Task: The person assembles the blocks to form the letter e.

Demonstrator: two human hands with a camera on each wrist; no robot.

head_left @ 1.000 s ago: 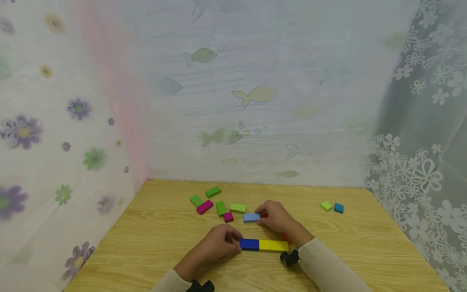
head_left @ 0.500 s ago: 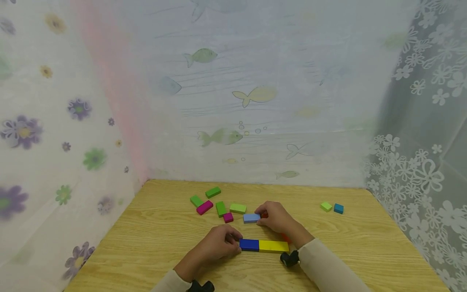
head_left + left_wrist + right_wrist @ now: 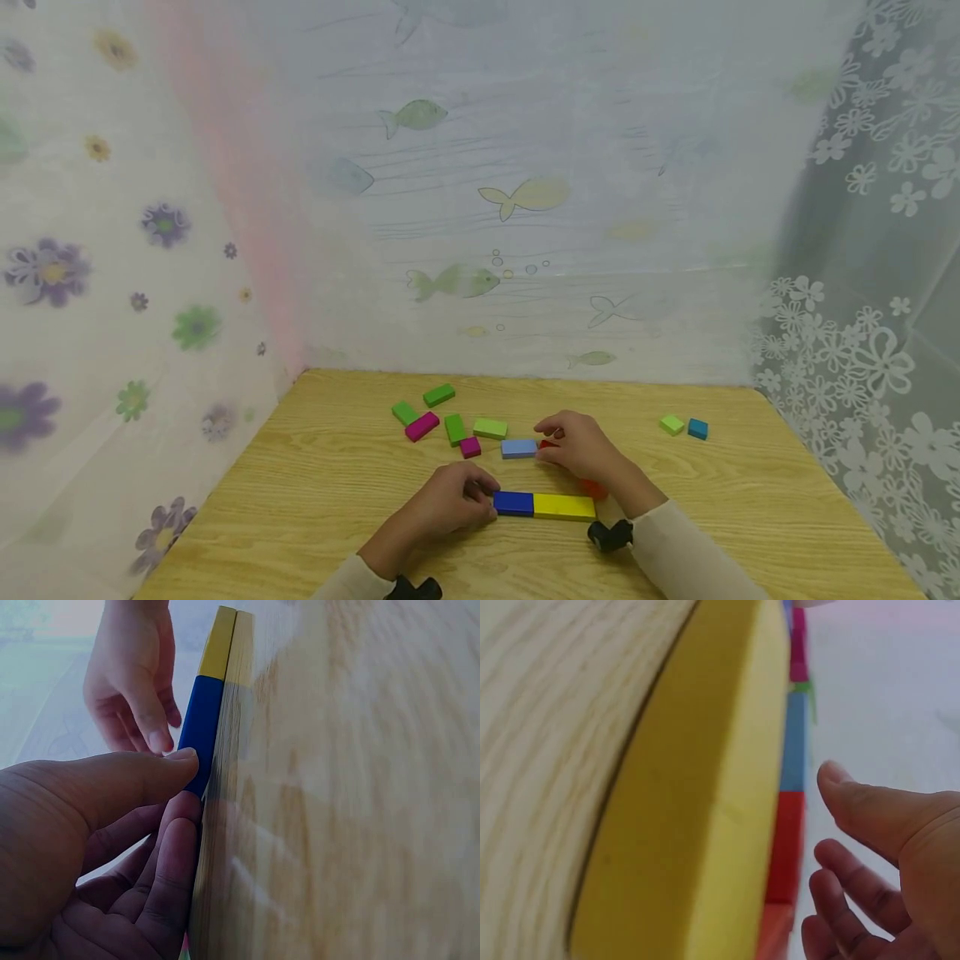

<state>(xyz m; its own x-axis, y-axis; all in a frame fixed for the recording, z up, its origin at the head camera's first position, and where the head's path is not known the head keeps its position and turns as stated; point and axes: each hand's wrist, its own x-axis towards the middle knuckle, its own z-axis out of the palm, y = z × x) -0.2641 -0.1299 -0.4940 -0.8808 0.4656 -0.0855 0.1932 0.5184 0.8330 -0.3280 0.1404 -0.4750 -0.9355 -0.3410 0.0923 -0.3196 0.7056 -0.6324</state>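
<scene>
The left hand pinches the left end of a dark-blue block between thumb and fingers; the right hand is released, its fingers loosely bent and gripping nothing. The dark-blue block meets a yellow block end to end, parallel to the far edge of the table. Below the right fingers, a red block adjoins a light-blue block; an orange block lies by the yellow block's right end (partly behind the right wrist, so contact cannot be told).

Likely faults: a twist of the left hand could part the dark-blue and yellow joint; the black wrist camera, just beside the yellow block, could knock it if the right forearm swings left; the right fingertips could nudge the red block askew.

Outward, green blocks and magenta blocks crowd the area left of centre, toward the far edge, and restrict leftward movement. A small lime block and a teal block lie toward the far right corner. The widest room appears along the left and right edges.
</scene>
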